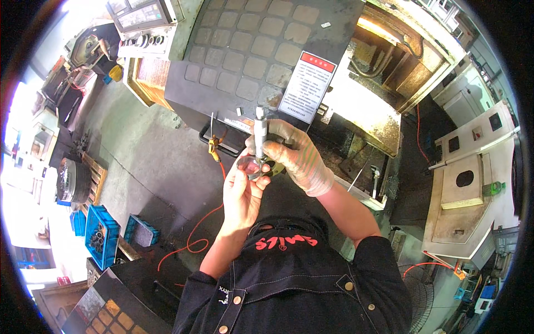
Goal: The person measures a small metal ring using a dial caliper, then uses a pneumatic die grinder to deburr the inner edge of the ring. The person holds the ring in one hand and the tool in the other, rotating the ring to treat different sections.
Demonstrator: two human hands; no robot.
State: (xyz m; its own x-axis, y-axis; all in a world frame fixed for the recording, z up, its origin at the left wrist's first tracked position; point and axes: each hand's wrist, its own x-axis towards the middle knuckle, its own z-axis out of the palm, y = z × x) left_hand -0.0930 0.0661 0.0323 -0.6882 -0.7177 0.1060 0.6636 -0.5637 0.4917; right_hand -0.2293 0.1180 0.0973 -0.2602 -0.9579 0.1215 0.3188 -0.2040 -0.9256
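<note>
A micrometer (260, 132) with a silver barrel stands upright in front of my chest, and my right hand (303, 161), in a thin stained glove, is closed around it. My bare left hand (242, 192) pinches a metal ring (248, 166) by its edge. The ring lies against the lower end of the micrometer, close to its measuring jaws. Fingers partly hide the micrometer's frame, so I cannot tell whether both jaws touch the ring. Left of my hands, a yellow air blow gun (213, 146) hangs at the machine's door handle, with a red hose (207, 214) running down from it.
A dark machine cover (222, 61) bearing a notice sheet (308, 86) stands ahead, beside an open machine bay (367, 106). A control panel (139, 22) is at upper left. Blue crates (111, 222) and a wooden pallet (95, 177) sit left. A person (107, 40) works far left.
</note>
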